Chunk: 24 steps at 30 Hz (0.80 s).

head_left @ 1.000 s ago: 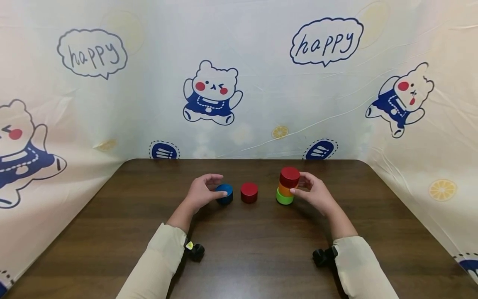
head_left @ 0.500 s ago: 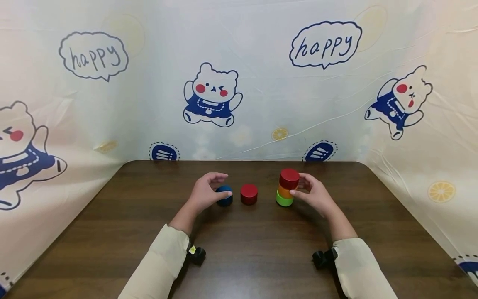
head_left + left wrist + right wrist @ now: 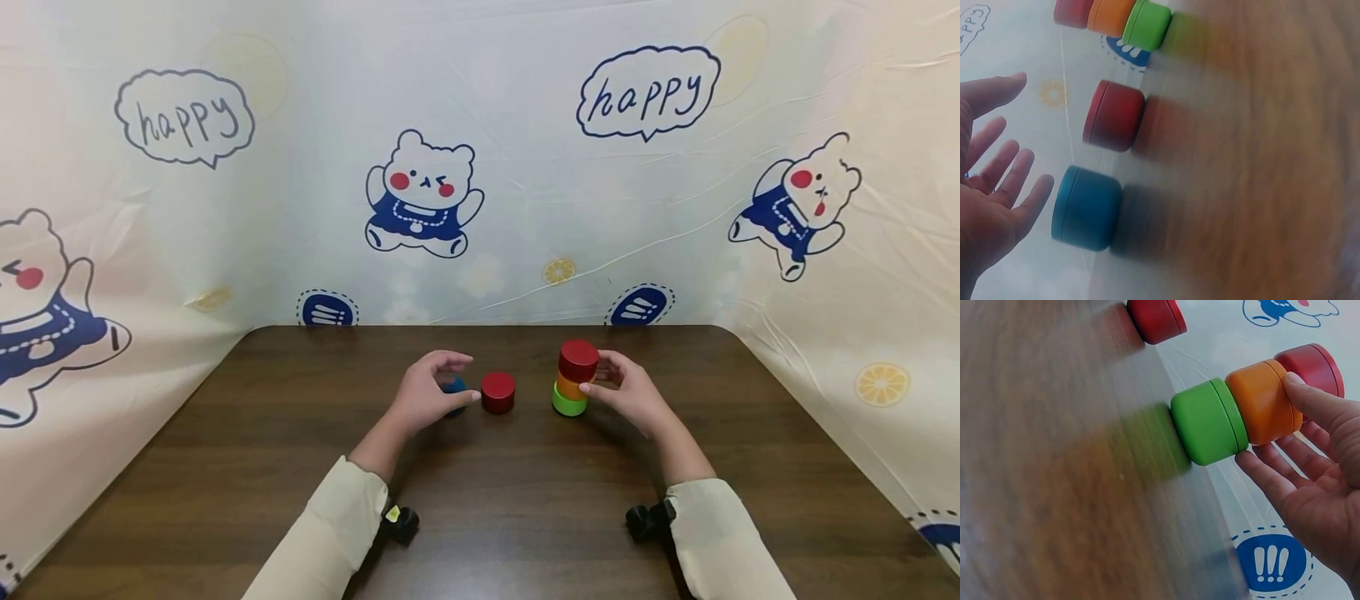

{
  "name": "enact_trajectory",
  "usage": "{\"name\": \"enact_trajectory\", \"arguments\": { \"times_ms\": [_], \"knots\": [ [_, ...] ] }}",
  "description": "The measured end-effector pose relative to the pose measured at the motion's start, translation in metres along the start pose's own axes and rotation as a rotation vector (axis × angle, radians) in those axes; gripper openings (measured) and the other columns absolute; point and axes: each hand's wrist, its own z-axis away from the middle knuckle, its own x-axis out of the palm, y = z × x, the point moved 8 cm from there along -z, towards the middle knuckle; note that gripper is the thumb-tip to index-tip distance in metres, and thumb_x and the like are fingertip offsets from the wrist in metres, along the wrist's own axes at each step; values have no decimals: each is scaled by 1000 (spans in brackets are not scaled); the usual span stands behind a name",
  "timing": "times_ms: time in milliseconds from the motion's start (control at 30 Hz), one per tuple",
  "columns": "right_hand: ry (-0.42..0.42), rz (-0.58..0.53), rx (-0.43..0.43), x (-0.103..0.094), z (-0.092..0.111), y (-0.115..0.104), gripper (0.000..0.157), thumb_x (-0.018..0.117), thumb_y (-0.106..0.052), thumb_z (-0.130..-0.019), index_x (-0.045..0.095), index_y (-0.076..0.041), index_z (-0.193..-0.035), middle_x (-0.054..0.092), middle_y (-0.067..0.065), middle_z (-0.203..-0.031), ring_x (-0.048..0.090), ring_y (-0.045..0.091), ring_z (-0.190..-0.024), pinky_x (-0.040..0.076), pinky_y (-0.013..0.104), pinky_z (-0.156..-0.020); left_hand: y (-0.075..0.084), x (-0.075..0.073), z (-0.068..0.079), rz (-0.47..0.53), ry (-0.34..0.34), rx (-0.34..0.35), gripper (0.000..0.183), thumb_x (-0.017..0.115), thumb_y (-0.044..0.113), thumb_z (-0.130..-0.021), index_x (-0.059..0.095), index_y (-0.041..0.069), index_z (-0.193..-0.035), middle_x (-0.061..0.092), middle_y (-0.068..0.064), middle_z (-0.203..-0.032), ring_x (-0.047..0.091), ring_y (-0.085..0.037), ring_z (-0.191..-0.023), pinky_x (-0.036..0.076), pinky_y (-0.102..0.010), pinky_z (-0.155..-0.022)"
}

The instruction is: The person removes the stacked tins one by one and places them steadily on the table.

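Observation:
Three small round tins, each with a seam near the top, stand stacked: green (image 3: 567,405) at the bottom, orange (image 3: 568,385) in the middle, red (image 3: 579,360) on top. My right hand (image 3: 636,397) holds the stack from the right, its thumb (image 3: 1310,400) on the orange tin and fingers on the far side. My left hand (image 3: 424,395) hovers with thumb and fingers spread, gripping nothing. Behind it, partly covered in the head view, stands a blue tin (image 3: 1087,209). A second red tin (image 3: 498,393) stands just beyond the left fingertips.
The dark wooden table (image 3: 480,500) reaches to a patterned cloth backdrop (image 3: 525,167) at the rear. Black wrist cameras are strapped below the sleeves, one on the left (image 3: 403,525) and one on the right (image 3: 645,522).
My left hand has moved right, off the blue tin and toward the lone red one. The right hand keeps its hold on the stack, and the tins have stayed in place.

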Motion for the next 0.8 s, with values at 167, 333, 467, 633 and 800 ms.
{"name": "enact_trajectory", "arguments": {
  "times_ms": [167,333,467,633,800],
  "knots": [
    [0,8,17,0,0,1,60,76,-23,-86,49,-7,-137,57,16,-130,53,34,-119,43,50,-102,5,8,1,5,4,15,48,84,21,-78,65,14,-121,59,-8,-122,58,-32,-114,49,-45,-96],
    [0,16,29,0,0,3,60,76,-24,-86,49,-7,-137,57,16,-131,52,34,-120,42,51,-103,10,17,2,1,-14,40,44,84,20,-78,66,16,-119,60,-5,-120,59,-27,-112,49,-46,-96],
    [1,19,30,0,0,4,59,76,-24,-86,50,-7,-136,58,16,-130,53,34,-120,42,50,-103,16,23,2,13,-20,70,43,84,19,-78,66,17,-118,60,-7,-121,60,-25,-110,49,-45,-96],
    [-5,17,31,0,0,4,60,76,-26,-86,50,-7,-136,57,15,-130,52,34,-120,43,50,-102,23,29,-1,34,-21,62,44,84,19,-78,67,16,-118,60,-7,-120,61,-28,-108,50,-49,-93],
    [1,16,31,-1,0,4,58,76,-25,-86,51,-7,-135,58,15,-130,52,33,-120,43,50,-102,27,41,-7,59,-48,40,45,83,20,-79,66,16,-120,59,-9,-121,63,-31,-105,53,-48,-89]
  ]
}}
